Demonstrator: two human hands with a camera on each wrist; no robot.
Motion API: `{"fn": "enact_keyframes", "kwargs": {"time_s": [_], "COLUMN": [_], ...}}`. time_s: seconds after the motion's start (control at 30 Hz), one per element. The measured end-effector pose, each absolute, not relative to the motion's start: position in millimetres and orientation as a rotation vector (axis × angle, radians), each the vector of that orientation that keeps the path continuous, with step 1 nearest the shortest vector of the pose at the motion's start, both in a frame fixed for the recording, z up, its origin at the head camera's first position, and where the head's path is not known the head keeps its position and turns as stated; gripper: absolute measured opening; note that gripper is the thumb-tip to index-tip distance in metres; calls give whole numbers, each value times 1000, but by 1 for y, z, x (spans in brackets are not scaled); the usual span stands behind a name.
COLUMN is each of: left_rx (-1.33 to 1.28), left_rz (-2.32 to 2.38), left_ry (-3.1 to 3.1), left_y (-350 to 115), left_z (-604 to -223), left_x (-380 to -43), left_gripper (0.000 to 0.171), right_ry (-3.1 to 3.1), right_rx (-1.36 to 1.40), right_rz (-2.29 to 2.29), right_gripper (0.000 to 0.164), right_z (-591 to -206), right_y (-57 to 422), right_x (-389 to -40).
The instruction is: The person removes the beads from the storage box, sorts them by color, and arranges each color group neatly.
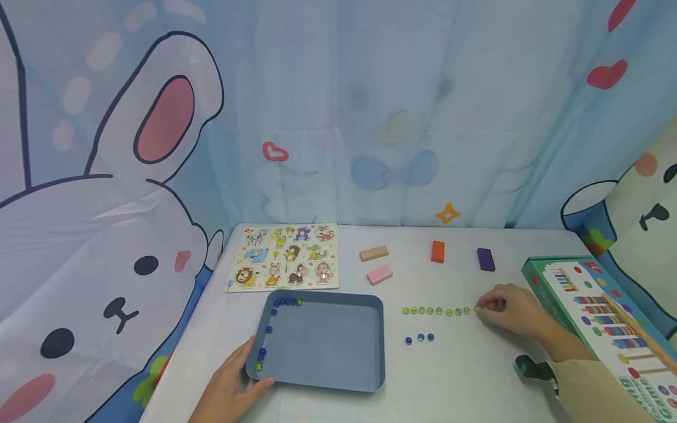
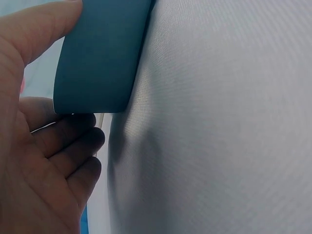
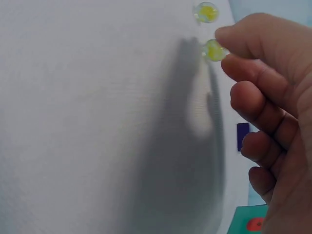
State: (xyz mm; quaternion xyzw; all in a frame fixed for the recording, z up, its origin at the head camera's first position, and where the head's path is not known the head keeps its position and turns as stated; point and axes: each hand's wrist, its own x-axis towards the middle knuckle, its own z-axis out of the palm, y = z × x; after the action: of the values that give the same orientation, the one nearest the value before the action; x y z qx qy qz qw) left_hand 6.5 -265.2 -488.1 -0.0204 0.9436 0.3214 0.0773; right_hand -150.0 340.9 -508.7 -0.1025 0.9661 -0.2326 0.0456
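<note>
Marble (image 3: 213, 50), one, towards the right edge of the table (image 1: 455, 382), pinched by right grip (image 1: 512, 308), left grip (image 1: 228, 380) holding tray (image 1: 328, 346) at near-left corner; we judge the marble light, hard, slippery, best held mid-girth.

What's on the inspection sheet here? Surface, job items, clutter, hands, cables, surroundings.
Surface: white fabric-covered table.
Job items: blue-grey rectangular tray, with round dark-blue marbles and two round yellow-green marbles along its left and far sides; right of it, a row of clear yellow-green marbles and three loose blue marbles.
Clutter: rectangular animal puzzle board; rectangular tan block, pink block, orange block, purple block; green-and-white printed box.
Hands: left hand grips the tray's near-left corner; right hand pinches the row's right-end marble.
Cables: nothing seen.
Surroundings: light-blue cartoon-print curtain.
</note>
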Motion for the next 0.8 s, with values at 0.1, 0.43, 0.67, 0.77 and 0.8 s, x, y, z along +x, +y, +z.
{"fn": "enact_keyframes", "kwargs": {"time_s": [0.1, 0.43, 0.67, 0.77, 0.8], "left_rx": [-62, -73, -86, -88, -88], "left_rz": [964, 953, 962, 962, 964], "left_ry": [2824, 2815, 2792, 2792, 2793], "left_y": [-265, -266, -265, -265, -265], "left_z": [-488, -490, -488, -487, -487], "left_x": [7, 6, 5, 5, 5], "left_gripper": [103, 106, 107, 107, 107], "right_ry": [2972, 3115, 3045, 2977, 2953], "right_rx": [-346, -654, -816, -887, -925], "right_rz": [-746, -798, -864, -888, -897], "right_gripper": [19, 15, 15, 14, 13], "right_z": [-502, -463, -447, -440, -438], "right_y": [340, 298, 234, 197, 184], "right_x": [-149, -150, -163, -166, -166]}}
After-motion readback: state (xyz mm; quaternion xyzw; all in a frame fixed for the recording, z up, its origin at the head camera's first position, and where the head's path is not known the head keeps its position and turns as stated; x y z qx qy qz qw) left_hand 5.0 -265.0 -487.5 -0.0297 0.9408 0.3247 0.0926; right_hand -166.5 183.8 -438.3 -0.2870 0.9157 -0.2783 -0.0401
